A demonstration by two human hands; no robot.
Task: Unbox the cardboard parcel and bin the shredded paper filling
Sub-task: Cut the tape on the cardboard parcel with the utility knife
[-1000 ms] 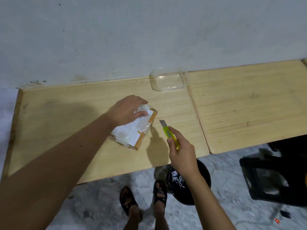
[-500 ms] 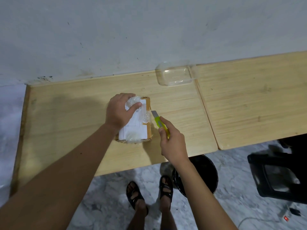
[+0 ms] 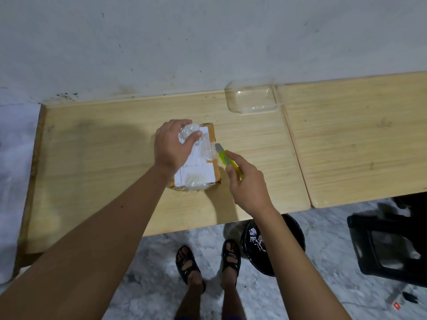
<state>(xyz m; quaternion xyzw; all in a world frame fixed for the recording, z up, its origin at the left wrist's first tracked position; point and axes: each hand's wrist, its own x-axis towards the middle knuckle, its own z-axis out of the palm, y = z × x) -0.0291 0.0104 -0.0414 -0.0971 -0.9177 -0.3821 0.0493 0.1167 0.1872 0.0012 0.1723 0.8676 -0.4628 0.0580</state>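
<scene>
A small cardboard parcel (image 3: 203, 168), wrapped in clear tape with a white label on top, lies on the wooden table (image 3: 99, 172). My left hand (image 3: 174, 144) presses down on its top at the far end. My right hand (image 3: 248, 184) holds a yellow-green utility knife (image 3: 227, 160). The knife's blade tip touches the taped right edge of the parcel. The box is closed, so no shredded paper shows.
A clear plastic container (image 3: 251, 98) sits at the back of the table by the wall. A second wooden table (image 3: 355, 139) adjoins on the right. A black bin (image 3: 272, 245) stands on the floor below the table edge, a black stool (image 3: 390, 248) at right. My sandalled feet (image 3: 208, 259) are near the bin.
My left hand turned the parcel square to the table edge. My right hand brought the knife in from beside the box until its blade met the parcel's right side.
</scene>
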